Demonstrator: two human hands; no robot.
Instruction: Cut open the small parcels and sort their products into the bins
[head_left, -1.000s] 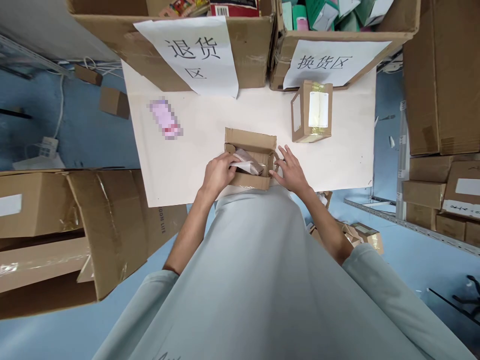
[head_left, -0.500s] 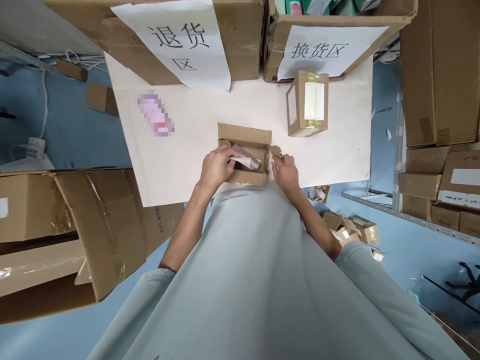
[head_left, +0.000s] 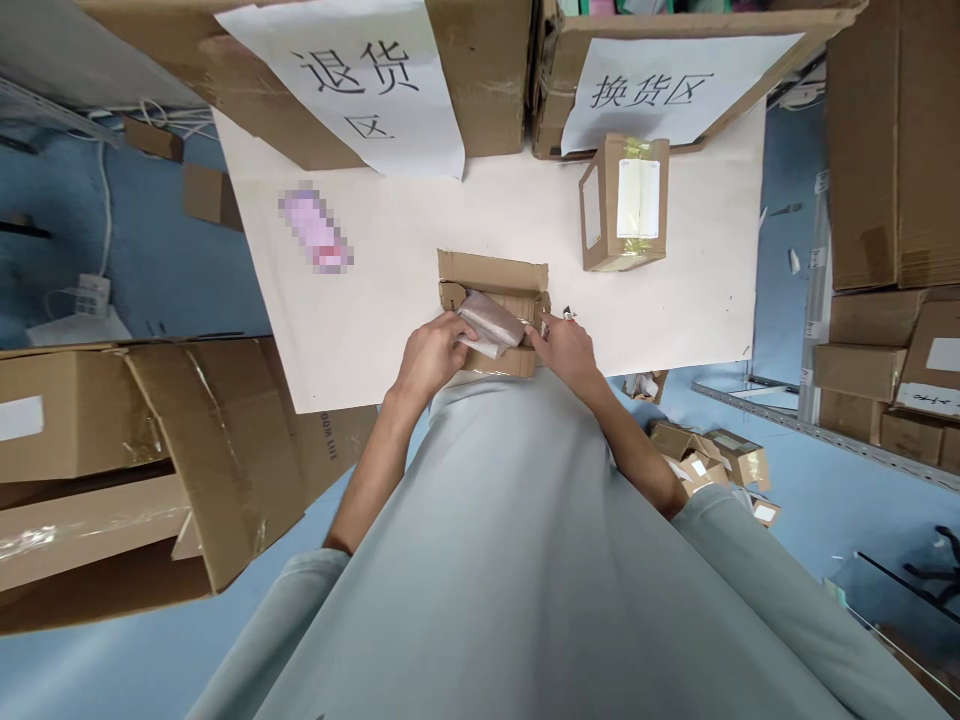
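Note:
A small open cardboard box [head_left: 491, 275] lies at the near edge of the pale table [head_left: 390, 290]. A pinkish item in a clear plastic bag [head_left: 491, 322] sticks out of it. My left hand [head_left: 431, 355] is closed on the left end of that bag. My right hand [head_left: 566, 350] is closed on the box's right side flap, thumb and fingers pinched together.
A taped upright parcel [head_left: 626, 200] stands at the back right of the table. A pink blurred object [head_left: 315, 228] lies back left. Two large cartons with paper signs [head_left: 360, 80] [head_left: 660, 90] line the far edge. More cartons [head_left: 112, 460] sit on the blue floor left and right.
My right hand went from open beside the box to pinched on its right flap. My left hand has raised the bagged item a little higher out of the box.

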